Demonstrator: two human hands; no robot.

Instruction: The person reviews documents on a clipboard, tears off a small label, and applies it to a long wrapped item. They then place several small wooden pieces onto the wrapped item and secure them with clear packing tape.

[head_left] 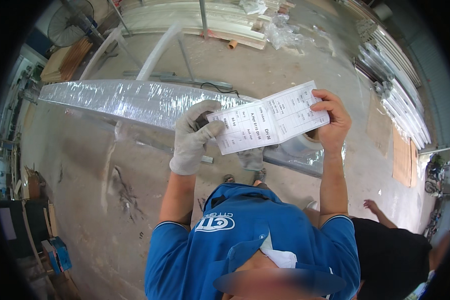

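Plainly, the paper sheet point(269, 119) lies between the two hands, in front of the chest and over the long film-wrapped bundle point(120, 100) as seen from the head. Its long axis runs from hand to hand, tilted up toward the right, with a fold across its middle; the bundle slants the other way, down toward the right, so the two lines cross in this view. How high the sheet is above the bundle cannot be told.

The left hand point(192, 137), in a grey glove, has its grip closed on the left end, thumb on the printed face and fingers curled around the edge. The bare right hand point(332, 117) pinches the right end, fingers along its upper corner. Neither hand is nearer: each touches its own end.

Below the sheet, a grey glove point(251, 160) shows in part; whether a hand fills it is hidden. Just beside the right hand, partly covered by the sheet, is a roll of clear film point(300, 148). A co-worker in black point(392, 255) is at the right.
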